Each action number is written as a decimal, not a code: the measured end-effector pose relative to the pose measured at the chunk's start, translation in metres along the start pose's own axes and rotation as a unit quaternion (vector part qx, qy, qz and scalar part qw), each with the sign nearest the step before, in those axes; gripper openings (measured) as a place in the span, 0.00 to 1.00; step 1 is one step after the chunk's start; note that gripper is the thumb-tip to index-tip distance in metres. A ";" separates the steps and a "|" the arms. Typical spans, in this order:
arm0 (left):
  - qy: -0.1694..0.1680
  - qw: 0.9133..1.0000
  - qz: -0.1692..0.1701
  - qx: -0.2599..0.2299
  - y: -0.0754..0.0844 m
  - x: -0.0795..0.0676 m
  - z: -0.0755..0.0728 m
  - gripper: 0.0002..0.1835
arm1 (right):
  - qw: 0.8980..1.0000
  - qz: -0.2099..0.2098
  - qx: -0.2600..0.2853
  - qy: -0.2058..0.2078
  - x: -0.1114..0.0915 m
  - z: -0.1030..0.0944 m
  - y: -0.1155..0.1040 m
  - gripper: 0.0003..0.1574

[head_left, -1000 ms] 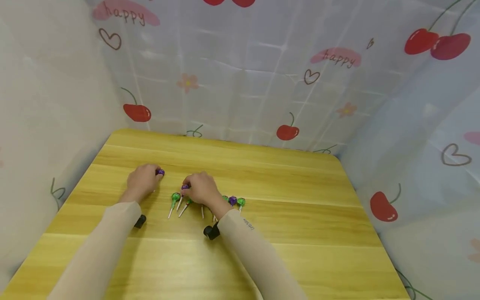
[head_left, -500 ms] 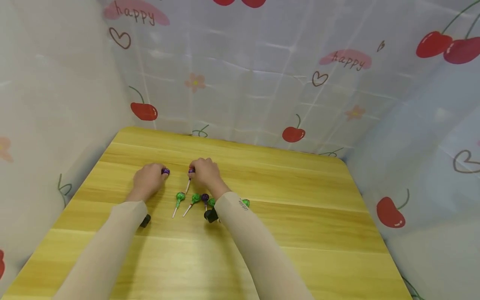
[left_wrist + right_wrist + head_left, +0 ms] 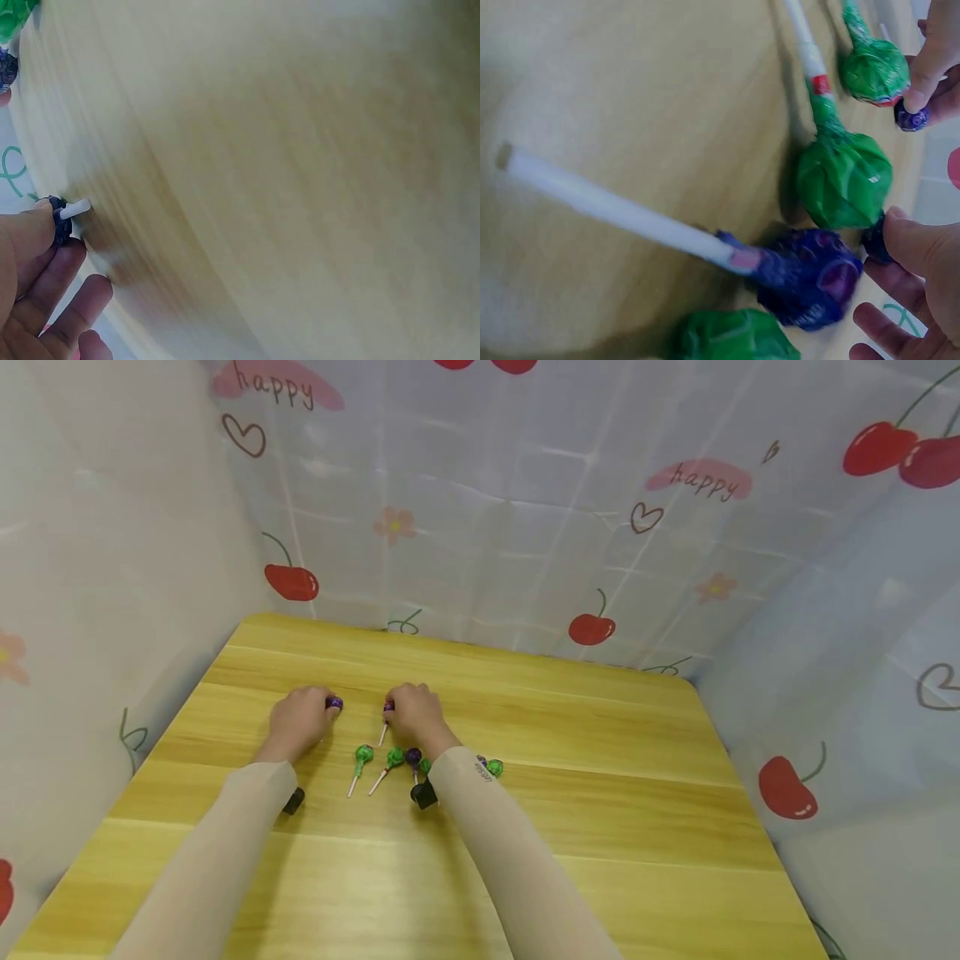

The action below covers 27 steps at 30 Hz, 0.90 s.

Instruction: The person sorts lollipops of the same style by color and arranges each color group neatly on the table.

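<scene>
In the head view my left hand (image 3: 300, 722) pinches a purple-wrapped lollipop (image 3: 334, 702) by its head, on the far left part of the table. Its short white stick (image 3: 76, 208) shows in the left wrist view. My right hand (image 3: 417, 717) pinches a second purple lollipop (image 3: 388, 707), whose stick points toward me. Nearer to me lies a row of lollipops: a green one (image 3: 363, 753), another green one (image 3: 395, 757) and a purple one (image 3: 413, 757). My right forearm partly covers the row. Past the sleeve show a purple head (image 3: 482, 762) and a green lollipop (image 3: 495, 767).
The yellow wood-grain table (image 3: 600, 777) has a rounded far edge against a cherry-print curtain (image 3: 487, 543). A pale wall (image 3: 112, 568) rises on the left. Black wrist-worn blocks (image 3: 423, 794) sit under both sleeves, one close to the row's sticks.
My right hand has carried its purple lollipop out of the row, away from me, to the far side. The left hand keeps its lollipop in about the same place. The head view has shifted slightly.
</scene>
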<state>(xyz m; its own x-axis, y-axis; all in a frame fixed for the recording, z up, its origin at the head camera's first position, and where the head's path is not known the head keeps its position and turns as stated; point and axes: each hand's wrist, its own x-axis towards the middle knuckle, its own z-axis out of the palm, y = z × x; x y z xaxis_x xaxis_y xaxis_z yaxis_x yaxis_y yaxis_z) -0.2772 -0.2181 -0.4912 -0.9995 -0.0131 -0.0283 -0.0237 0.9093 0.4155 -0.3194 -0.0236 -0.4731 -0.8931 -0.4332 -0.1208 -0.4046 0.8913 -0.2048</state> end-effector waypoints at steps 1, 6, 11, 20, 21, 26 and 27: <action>0.001 1.000 0.000 -0.001 0.000 0.000 0.000 0.18 | 1.000 0.000 -0.002 0.000 0.001 0.001 0.000 0.13; -0.001 1.000 -0.003 -0.002 0.000 0.003 0.002 0.18 | 1.000 0.003 -0.013 -0.001 0.004 0.006 -0.005 0.18; -0.008 1.000 -0.006 0.000 0.002 0.001 -0.001 0.18 | 1.000 0.004 -0.010 -0.009 0.005 0.006 -0.009 0.19; -0.008 1.000 0.005 0.007 0.002 -0.004 -0.001 0.20 | 1.000 -0.006 0.018 -0.015 0.000 0.005 -0.001 0.25; -0.008 1.000 0.006 0.006 0.002 -0.004 -0.001 0.20 | 1.000 -0.008 0.028 -0.012 -0.001 0.003 0.001 0.26; -0.003 1.000 0.001 -0.005 0.001 -0.005 -0.001 0.22 | 0.997 -0.003 0.078 0.009 -0.004 -0.010 0.018 0.28; -0.003 1.000 -0.001 -0.008 0.000 -0.005 -0.001 0.22 | 0.996 0.001 0.090 0.013 -0.005 -0.013 0.023 0.28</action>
<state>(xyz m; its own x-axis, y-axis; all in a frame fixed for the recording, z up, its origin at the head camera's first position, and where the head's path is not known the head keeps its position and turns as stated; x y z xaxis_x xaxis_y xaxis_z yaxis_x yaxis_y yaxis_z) -0.2726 -0.2187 -0.4899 -0.9993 -0.0126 -0.0342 -0.0261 0.9026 0.4296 -0.3269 0.0006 -0.4642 -0.8998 -0.4254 -0.0969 -0.3629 0.8530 -0.3751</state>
